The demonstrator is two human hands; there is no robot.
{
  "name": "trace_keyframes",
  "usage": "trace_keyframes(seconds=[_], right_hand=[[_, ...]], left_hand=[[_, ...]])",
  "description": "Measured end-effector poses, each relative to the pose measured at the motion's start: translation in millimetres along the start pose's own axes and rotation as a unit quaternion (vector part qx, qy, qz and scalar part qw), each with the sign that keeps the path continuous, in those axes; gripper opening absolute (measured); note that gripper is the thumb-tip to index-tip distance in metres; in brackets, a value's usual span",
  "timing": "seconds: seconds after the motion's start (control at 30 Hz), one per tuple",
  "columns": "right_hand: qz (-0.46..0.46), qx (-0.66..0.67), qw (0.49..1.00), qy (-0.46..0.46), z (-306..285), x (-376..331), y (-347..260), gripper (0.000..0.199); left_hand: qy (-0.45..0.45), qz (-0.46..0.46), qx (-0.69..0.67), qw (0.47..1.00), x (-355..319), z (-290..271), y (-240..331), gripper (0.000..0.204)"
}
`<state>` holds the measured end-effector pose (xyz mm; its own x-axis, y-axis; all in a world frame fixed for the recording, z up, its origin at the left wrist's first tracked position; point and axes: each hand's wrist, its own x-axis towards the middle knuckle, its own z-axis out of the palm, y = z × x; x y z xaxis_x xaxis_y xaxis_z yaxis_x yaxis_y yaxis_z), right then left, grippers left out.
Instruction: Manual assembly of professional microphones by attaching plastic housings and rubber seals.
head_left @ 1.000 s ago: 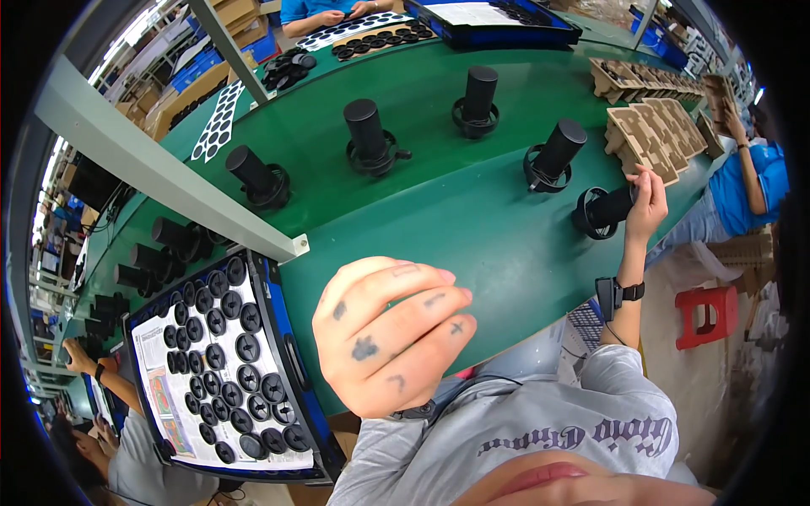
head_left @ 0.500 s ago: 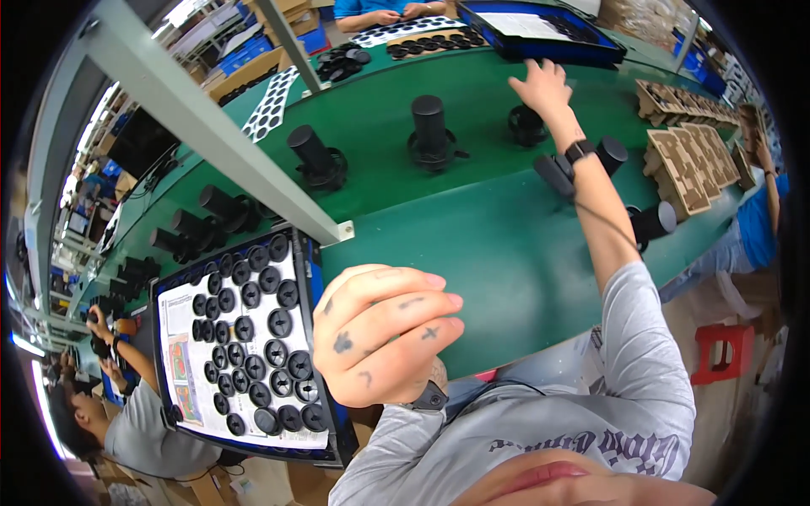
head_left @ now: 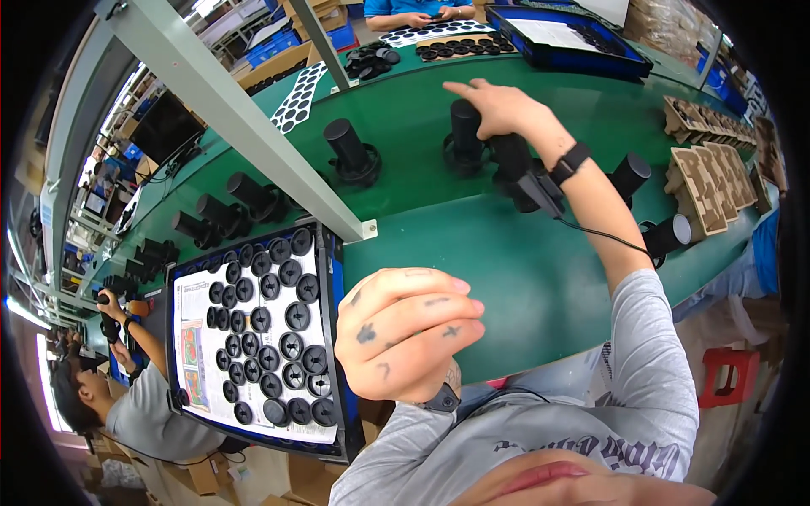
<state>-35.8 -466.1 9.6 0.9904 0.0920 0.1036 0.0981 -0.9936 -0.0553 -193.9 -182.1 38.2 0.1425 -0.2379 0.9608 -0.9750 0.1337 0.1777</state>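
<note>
My left hand (head_left: 408,333) is curled closed in front of my body, its back toward the view. What it may hold is hidden by the fingers. Beyond the near bench, my right hand (head_left: 509,111) reaches over the green surface with its fingers stretched out to the left. Right below its palm stands a black cylindrical unit (head_left: 511,158); whether they touch I cannot tell. Another black cylinder on a round base (head_left: 464,135) stands close by on the left. Beside my left hand, a dark tray (head_left: 344,341) holds several round black caps (head_left: 268,358) on printed paper.
More black cylinders (head_left: 350,150) line the green surface (head_left: 405,114). A grey metal post (head_left: 228,97) crosses the left side. Cardboard trays (head_left: 710,181) stand at the right. A co-worker's hands (head_left: 434,17) are across the table; another person (head_left: 160,405) is at the left.
My right hand has come back leftward and nearer. A black cylinder now shows below its palm. The whole view has shifted slightly; my left hand stays closed.
</note>
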Motion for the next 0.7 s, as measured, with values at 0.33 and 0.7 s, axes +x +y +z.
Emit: trace_keyframes(seconds=[0.33,0.7], right_hand=[[-0.09,0.315,0.921,0.209,9.5,-86.1,-5.2,0.051],[-0.266,0.798,0.464,0.278,8.5,-157.4,-12.6,0.066]], left_hand=[[0.13,-0.277,0.103,0.946,-1.0,13.1,-1.5,0.017],[0.086,-0.432,-0.064,0.896,8.7,44.5,28.5,0.075]])
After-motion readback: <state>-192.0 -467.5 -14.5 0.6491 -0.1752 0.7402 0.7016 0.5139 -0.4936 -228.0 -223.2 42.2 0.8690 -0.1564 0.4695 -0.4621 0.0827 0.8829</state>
